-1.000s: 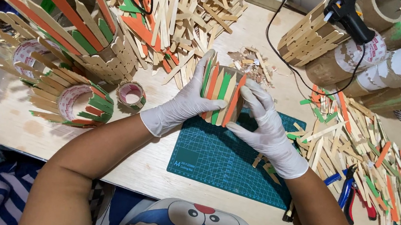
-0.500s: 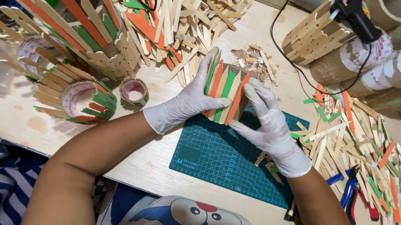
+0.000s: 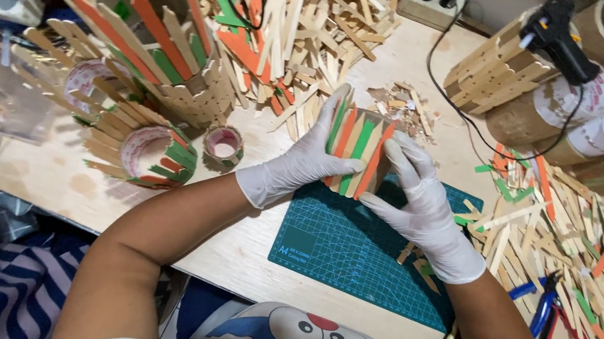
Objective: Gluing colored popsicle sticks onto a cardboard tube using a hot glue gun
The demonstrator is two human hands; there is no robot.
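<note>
— Over the green cutting mat (image 3: 353, 251), from the head camera, what did you have?

— I saw both gloved hands around a small cardboard tube clad in craft sticks (image 3: 358, 152). It stood just above the mat's far edge, near the middle of the pale wooden surface (image 3: 51, 179). The left hand (image 3: 303, 163) lay flat along the tube's side, fingers spread and pressed against the sticks. The right hand (image 3: 420, 198) closed its grip from the other side, fingertips pinching an orange stick at the tube's edge.

— How would you judge that hold should be done well?

— I'd say even pressure along the whole stick, with the left palm bracing so the tube couldn't roll, and the stick kept parallel to its neighbours until it sat firm.

— Materials?

— The sticks were thin, flat and round-ended, in orange, green and bare wood. The gloves were smooth white latex. The mat was rubbery with a printed grid. Left of the hands stood larger stick-covered holders (image 3: 157, 47) and a small tape roll (image 3: 224, 144). A loose heap of sticks (image 3: 574, 238) lay to the right, with blue and red pliers (image 3: 554, 316) beside it. A black glue gun (image 3: 556, 36) rested on stick-clad tubes further back.
</note>
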